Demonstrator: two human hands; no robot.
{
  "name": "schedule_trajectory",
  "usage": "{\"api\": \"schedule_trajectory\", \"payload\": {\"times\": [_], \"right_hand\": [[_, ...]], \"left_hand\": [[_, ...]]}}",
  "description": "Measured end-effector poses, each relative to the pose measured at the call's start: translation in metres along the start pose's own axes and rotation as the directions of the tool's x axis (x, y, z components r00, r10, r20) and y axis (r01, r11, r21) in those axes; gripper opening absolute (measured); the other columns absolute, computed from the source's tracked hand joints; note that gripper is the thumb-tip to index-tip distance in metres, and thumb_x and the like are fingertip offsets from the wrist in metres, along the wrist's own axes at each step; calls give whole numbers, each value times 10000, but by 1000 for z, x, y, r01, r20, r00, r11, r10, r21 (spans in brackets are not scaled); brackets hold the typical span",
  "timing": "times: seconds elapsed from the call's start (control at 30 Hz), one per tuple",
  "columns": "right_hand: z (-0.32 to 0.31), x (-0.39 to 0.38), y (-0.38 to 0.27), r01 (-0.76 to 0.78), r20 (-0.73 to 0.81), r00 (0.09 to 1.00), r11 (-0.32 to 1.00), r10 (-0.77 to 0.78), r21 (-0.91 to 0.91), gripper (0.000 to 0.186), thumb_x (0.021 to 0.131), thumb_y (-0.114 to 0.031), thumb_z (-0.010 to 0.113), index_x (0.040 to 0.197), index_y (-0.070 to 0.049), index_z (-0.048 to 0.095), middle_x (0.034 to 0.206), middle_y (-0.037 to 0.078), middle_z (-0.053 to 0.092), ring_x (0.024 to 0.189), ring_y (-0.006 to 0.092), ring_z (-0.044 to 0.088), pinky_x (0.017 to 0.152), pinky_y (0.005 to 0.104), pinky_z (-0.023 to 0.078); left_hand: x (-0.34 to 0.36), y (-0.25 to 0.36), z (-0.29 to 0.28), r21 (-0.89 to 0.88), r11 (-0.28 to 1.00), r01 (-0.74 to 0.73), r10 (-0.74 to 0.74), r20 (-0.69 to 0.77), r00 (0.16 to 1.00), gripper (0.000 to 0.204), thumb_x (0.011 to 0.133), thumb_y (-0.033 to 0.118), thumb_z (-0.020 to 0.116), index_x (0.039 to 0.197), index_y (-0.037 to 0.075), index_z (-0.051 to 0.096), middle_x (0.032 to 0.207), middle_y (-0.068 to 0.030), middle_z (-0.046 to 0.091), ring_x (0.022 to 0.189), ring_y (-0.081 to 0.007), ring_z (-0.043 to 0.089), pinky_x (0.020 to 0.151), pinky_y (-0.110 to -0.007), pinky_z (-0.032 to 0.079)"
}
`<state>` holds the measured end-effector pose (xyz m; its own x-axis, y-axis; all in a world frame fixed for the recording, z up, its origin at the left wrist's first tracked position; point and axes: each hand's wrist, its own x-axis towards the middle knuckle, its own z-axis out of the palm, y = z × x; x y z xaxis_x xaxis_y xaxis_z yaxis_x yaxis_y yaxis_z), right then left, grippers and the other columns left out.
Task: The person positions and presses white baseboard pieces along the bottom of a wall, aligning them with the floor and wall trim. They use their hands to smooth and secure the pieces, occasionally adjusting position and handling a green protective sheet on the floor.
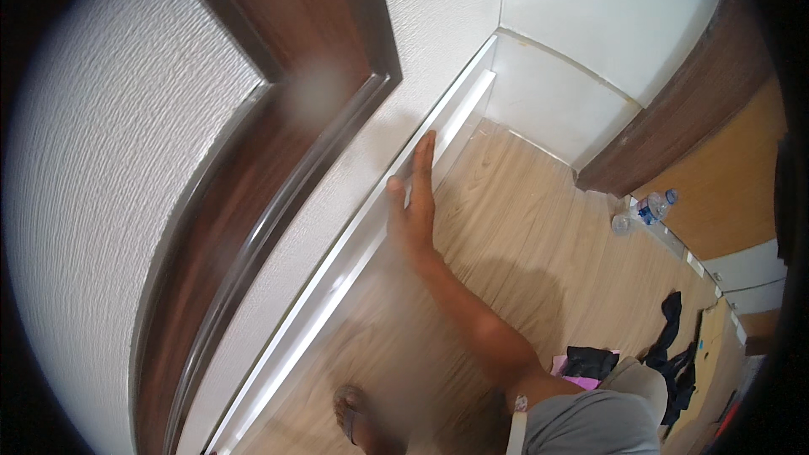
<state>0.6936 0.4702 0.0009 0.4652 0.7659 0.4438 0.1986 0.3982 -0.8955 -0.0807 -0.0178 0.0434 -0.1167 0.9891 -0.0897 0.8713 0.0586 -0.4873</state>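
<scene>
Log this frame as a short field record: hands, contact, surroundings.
view: head camera, looking down along a wall
hand in view: one hand, flat and open, fingers straight; which hand it is cannot be told
contact: fingers lie against the white baseboard at the foot of the wall
other hand: not in view
floor: light wood planks
nearby: dark wood trim on the wall; plastic bottle by a door; dark cloth on the floor; foot at lower edge
</scene>
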Motion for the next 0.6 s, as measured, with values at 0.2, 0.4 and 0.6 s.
{"api": "schedule_trajectory", "payload": {"times": [0.2,0.4,0.6], "right_hand": [[1,1,-2,7,-7,1000,1000,-7,2,912,1085,-602,329,1644,53,30,1711,315,10,1592,474,5,1289,566,104],[1,1,0,20,-4,1000,999,-20,-30,900,1088,-590,329,1645,51,32,1710,318,9,1591,477,-8,1286,571,116],[1,2,-1,-16,3,1000,1000,16,-1,927,1077,-614,330,1643,58,34,1711,315,-1,1591,475,-9,1289,566,111]], "left_hand": [[20,46,-49,-609,403,684,-590,399,702,604,1087,474,478,1544,78,478,874,-95,732,903,-207,710,908,-396,587],[57,163,-151,-357,854,378,-517,-502,693,376,1056,383,617,1117,71,817,1009,-185,773,721,-275,693,660,-403,568],[61,131,-119,-425,813,398,-570,-443,692,289,994,269,727,1155,38,796,1008,-175,772,773,-250,686,734,-386,577]]}}
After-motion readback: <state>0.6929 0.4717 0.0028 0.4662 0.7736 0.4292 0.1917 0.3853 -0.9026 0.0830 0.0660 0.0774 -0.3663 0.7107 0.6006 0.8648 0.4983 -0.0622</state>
